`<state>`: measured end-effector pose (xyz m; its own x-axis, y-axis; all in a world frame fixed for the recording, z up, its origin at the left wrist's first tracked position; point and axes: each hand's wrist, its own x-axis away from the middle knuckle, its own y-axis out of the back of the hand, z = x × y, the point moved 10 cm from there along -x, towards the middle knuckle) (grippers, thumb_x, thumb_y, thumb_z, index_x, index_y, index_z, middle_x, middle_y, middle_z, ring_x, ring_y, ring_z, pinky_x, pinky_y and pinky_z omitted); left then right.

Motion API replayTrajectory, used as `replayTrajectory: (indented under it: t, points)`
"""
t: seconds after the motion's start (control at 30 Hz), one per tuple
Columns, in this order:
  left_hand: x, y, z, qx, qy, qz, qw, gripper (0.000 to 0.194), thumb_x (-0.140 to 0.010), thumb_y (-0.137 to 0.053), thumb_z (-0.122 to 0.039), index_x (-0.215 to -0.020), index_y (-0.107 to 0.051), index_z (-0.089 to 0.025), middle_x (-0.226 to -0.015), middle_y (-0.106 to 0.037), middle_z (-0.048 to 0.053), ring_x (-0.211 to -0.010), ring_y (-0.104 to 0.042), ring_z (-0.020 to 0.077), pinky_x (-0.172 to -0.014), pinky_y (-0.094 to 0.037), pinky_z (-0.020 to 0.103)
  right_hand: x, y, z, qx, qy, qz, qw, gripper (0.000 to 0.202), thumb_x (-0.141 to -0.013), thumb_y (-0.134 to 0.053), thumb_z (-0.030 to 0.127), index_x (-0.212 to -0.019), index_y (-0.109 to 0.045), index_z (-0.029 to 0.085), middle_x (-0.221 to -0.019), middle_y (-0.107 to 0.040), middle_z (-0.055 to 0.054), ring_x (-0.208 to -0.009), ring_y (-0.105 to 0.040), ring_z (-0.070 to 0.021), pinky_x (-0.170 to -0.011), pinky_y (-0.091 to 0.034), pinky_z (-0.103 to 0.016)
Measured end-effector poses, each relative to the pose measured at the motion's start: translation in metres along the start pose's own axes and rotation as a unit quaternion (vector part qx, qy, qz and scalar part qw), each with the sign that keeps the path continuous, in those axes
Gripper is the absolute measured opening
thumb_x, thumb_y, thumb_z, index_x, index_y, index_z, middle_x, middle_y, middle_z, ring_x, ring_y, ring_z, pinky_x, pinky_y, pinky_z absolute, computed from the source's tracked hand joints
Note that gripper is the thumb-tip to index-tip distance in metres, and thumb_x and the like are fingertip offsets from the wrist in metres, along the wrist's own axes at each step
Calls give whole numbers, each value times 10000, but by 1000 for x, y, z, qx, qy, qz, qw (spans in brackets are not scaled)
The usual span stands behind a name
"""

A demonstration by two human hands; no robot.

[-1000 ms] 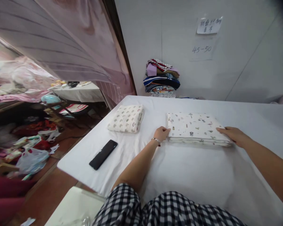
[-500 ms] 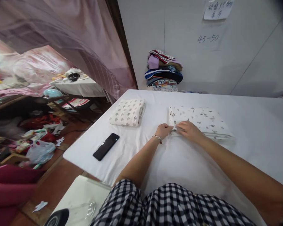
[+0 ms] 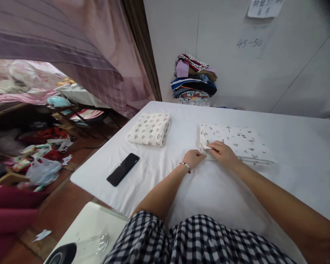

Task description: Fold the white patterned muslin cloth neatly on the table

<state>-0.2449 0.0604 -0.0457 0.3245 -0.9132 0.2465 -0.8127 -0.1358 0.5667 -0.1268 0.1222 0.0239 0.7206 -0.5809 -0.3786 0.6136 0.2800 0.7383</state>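
A folded white cloth with small printed figures (image 3: 242, 141) lies flat on the white-covered table (image 3: 299, 146). At its near left corner my right hand (image 3: 221, 152) pinches the upper layer, which is slightly lifted. My left hand (image 3: 194, 158), with a bracelet on the wrist, has its fingers closed on the cloth's lower edge at the same corner. Further left sits a second folded cloth with a mushroom-like print (image 3: 150, 129). In front of that one is a black phone (image 3: 123, 169).
Behind the table, a stack of folded clothes (image 3: 194, 80) stands against the grey wall. A pink curtain (image 3: 99, 55) hangs at the left. A pale surface (image 3: 90, 223) with a clear glass item is at the near left, and a plastic bag (image 3: 44, 170) lies among clutter.
My right hand has raised the cloth's corner a little. My left hand has shifted slightly nearer to me, to the lower edge. The view has tilted slightly.
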Motion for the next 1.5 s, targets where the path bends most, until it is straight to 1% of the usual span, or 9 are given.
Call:
replayTrajectory:
  t: [0.13,0.3,0.43,0.6,0.77,1.0,1.13,1.3,1.5]
  points:
    - [-1,-1,3,88,17,-5,996,187,-728,-609,-332,-637,-591,-170,-530,-527,-42,-512,-487,95,-517,-359,209,2,2,20,47,64,-2,997,215,-859,-460,221,-949,-655,234,-954,-617,-71,-884,-554,-212,-735,-458,-344]
    - [-1,1,4,84,28,-12,996,165,-716,-605,-258,-585,-580,-161,-459,-487,-48,-492,-458,91,-500,-335,207,7,-18,33,92,129,91,983,167,-837,-496,211,-922,-639,202,-883,-607,-87,-827,-537,-222,-714,-444,-355]
    - [-3,-1,6,110,29,15,993,161,-743,-598,-250,-614,-598,-155,-450,-491,-51,-477,-461,84,-500,-346,200,8,-25,26,102,127,105,981,180,-855,-518,299,-958,-626,198,-908,-612,-95,-837,-535,-231,-736,-444,-372]
    - [-8,3,11,160,42,14,986,193,-804,-558,-286,-681,-617,-150,-510,-535,-45,-429,-435,60,-437,-323,180,5,-16,18,56,82,70,993,211,-898,-445,294,-940,-642,230,-901,-631,-76,-854,-565,-218,-721,-458,-353]
    - [-9,-1,9,167,26,15,986,149,-812,-552,-233,-710,-615,-146,-607,-594,-26,-466,-517,67,-425,-357,172,9,-21,25,72,117,83,987,222,-881,-486,357,-959,-652,232,-924,-635,-92,-869,-565,-242,-751,-465,-396]
    - [-9,-4,-1,291,-3,39,956,102,-820,-549,-181,-805,-638,-134,-810,-679,17,-519,-570,50,-432,-375,156,9,-7,-6,-57,-10,-1,998,224,-854,-508,411,-887,-639,232,-930,-626,-66,-837,-584,-210,-717,-484,-350]
    - [-11,-5,8,318,40,21,947,96,-826,-548,-164,-865,-627,-124,-880,-690,49,-498,-574,48,-430,-389,159,9,4,-18,-137,-81,-35,987,271,-803,-561,465,-806,-637,205,-840,-613,-44,-680,-549,-166,-600,-451,-295]
    - [-6,-16,3,397,60,64,913,224,-822,-604,-239,-1012,-585,-123,-997,-675,94,-616,-648,99,-530,-495,208,10,14,-25,-158,-125,-65,977,303,-753,-600,509,-757,-638,209,-786,-621,-27,-654,-537,-160,-584,-434,-285]
    - [-4,-11,1,278,46,24,959,349,-823,-598,-309,-1119,-563,-128,-912,-678,60,-524,-584,78,-451,-424,186,10,22,-27,-149,-136,-93,975,299,-748,-597,500,-792,-637,207,-859,-634,-46,-674,-539,-162,-591,-439,-289]
